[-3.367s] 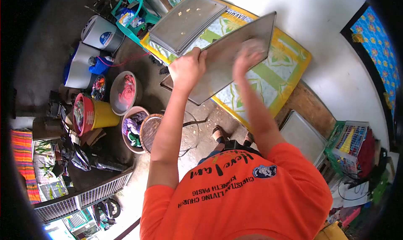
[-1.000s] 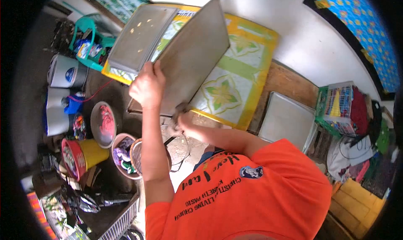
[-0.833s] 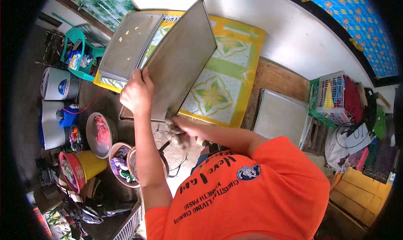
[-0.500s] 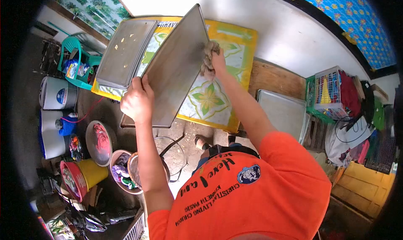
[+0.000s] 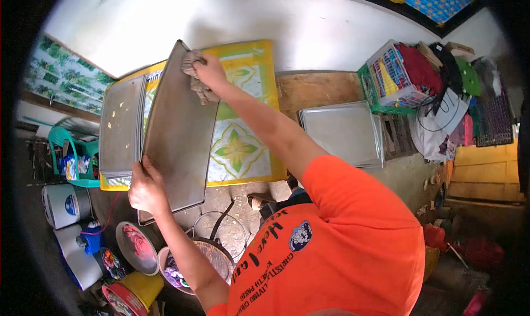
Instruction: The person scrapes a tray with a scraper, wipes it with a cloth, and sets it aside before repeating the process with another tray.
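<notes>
Over the near edge of the table, the left hand clasps a tilted metal tray by its left rim; beyond, the right hand clutches a crumpled rag against its far corner. Stacked trays lie along the table's left edge.

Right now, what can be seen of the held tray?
The rectangular tray looks metal, with a narrow rim and a dull, brownish-gray, unevenly darkened face. It is held tilted, partly over the table. The left hand grips its left edge; the right hand holds a rumpled cloth at its upper right. Table contact is unclear.
</notes>
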The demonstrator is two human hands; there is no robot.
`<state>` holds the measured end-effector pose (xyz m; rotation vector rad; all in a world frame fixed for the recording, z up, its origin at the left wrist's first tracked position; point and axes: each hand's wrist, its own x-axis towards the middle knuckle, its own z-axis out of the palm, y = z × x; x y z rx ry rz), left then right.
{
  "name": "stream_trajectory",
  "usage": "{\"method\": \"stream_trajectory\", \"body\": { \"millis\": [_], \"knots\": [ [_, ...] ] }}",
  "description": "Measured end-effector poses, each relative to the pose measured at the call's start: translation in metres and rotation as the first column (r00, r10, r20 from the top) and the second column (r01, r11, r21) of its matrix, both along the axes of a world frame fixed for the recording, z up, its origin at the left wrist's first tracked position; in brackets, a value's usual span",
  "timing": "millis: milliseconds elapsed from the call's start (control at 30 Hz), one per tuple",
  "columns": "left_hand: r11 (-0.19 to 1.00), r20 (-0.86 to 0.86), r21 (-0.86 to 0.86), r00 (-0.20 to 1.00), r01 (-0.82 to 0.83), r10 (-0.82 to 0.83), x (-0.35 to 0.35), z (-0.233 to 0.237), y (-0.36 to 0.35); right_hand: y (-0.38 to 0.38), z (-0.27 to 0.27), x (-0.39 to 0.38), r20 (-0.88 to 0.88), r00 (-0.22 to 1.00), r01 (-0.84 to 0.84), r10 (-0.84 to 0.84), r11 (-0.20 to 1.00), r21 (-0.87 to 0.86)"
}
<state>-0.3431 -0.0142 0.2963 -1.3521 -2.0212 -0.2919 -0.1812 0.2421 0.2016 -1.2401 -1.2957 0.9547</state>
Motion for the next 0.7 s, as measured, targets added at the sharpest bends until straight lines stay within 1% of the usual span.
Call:
{"method": "stream_trajectory", "body": {
  "millis": [33, 100, 167, 233, 267, 300, 333, 400, 467, 500, 533, 567, 600, 633, 667, 700],
  "knots": [
    [1.000, -0.028, 0.003, 1.000, -0.002, 0.002, -0.002, -0.002, 0.000, 0.002, 0.014, -0.001, 0.070, 0.997, 0.010, -0.014, 0.998, 0.062],
    [1.000, -0.026, 0.003, 1.000, -0.004, 0.004, -0.002, -0.003, 0.000, -0.003, 0.043, -0.002, 0.080, 0.997, 0.012, -0.019, 0.996, 0.091],
    [1.000, -0.035, 0.009, 0.999, -0.008, 0.008, -0.002, -0.004, 0.000, -0.008, 0.057, -0.006, 0.116, 0.992, 0.021, -0.038, 0.989, 0.146],
    [1.000, -0.030, 0.022, 1.000, 0.002, -0.001, -0.001, -0.003, 0.000, -0.011, 0.061, -0.010, 0.177, 0.981, 0.032, -0.073, 0.974, 0.224],
    [1.000, -0.029, 0.028, 1.000, 0.003, -0.002, -0.001, -0.002, -0.001, -0.016, 0.061, -0.010, 0.189, 0.980, 0.018, -0.070, 0.965, 0.261],
    [1.000, -0.033, -0.003, 0.999, -0.027, 0.027, -0.001, -0.002, -0.002, -0.021, 0.062, -0.011, 0.200, 0.978, 0.001, -0.064, 0.955, 0.298],
    [1.000, -0.037, 0.018, 0.999, -0.019, 0.019, -0.001, -0.003, -0.001, -0.028, 0.062, -0.013, 0.213, 0.976, -0.020, -0.055, 0.942, 0.334],
    [0.998, -0.046, 0.055, 0.999, -0.010, 0.013, -0.004, -0.007, 0.001, -0.053, 0.057, -0.021, 0.241, 0.970, -0.066, -0.035, 0.914, 0.400],
    [0.998, 0.001, 0.004, 0.998, -0.064, 0.064, 0.000, -0.002, 0.001, -0.084, 0.047, -0.040, 0.240, 0.971, -0.099, -0.020, 0.876, 0.473],
    [0.997, 0.031, -0.010, 0.996, -0.078, 0.078, 0.001, 0.001, 0.000, -0.102, 0.048, -0.048, 0.262, 0.965, -0.126, -0.005, 0.867, 0.481],
    [0.967, 0.188, -0.192, 0.961, -0.165, 0.202, 0.000, 0.006, 0.000, -0.122, 0.049, -0.052, 0.281, 0.959, -0.160, 0.018, 0.857, 0.490],
    [0.944, 0.281, -0.274, 0.923, -0.184, 0.261, 0.002, 0.014, 0.001, -0.140, 0.050, -0.057, 0.299, 0.953, -0.198, 0.048, 0.845, 0.498],
    [0.984, 0.318, -0.158, 0.939, -0.087, 0.134, -0.001, 0.013, 0.000, -0.158, 0.049, -0.065, 0.301, 0.950, -0.236, 0.081, 0.817, 0.526],
    [0.973, 0.464, -0.222, 0.872, -0.058, 0.157, -0.003, 0.022, -0.001, -0.176, 0.047, -0.072, 0.301, 0.947, -0.268, 0.111, 0.788, 0.554],
    [0.973, 0.558, -0.228, 0.817, -0.020, 0.147, -0.007, 0.028, -0.002, -0.193, 0.046, -0.079, 0.301, 0.943, -0.297, 0.139, 0.758, 0.580],
    [0.963, 0.681, -0.267, 0.715, 0.041, 0.159, -0.010, 0.039, -0.002, -0.211, 0.043, -0.086, 0.317, 0.929, -0.349, 0.189, 0.728, 0.590]
  ]
}}
